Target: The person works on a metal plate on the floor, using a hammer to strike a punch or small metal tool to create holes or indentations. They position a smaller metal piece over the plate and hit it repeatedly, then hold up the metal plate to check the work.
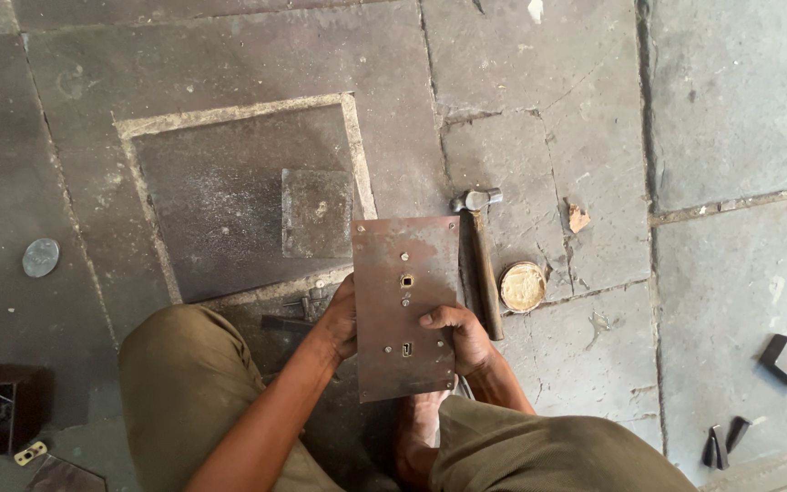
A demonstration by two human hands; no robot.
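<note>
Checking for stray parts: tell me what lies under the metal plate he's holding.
Under the metal plate, small dark metal pieces show left, the hammer lies right. What's directly beneath is covered.

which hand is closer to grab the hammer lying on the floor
Right. The right hand grips the metal plate's edge directly beside the hammer handle; the left hand holds the far edge.

Both hands, left hand [339, 321] & right hand [455, 335], grip rusty metal plate [404, 305]; hammer [480, 264] beside.
</note>
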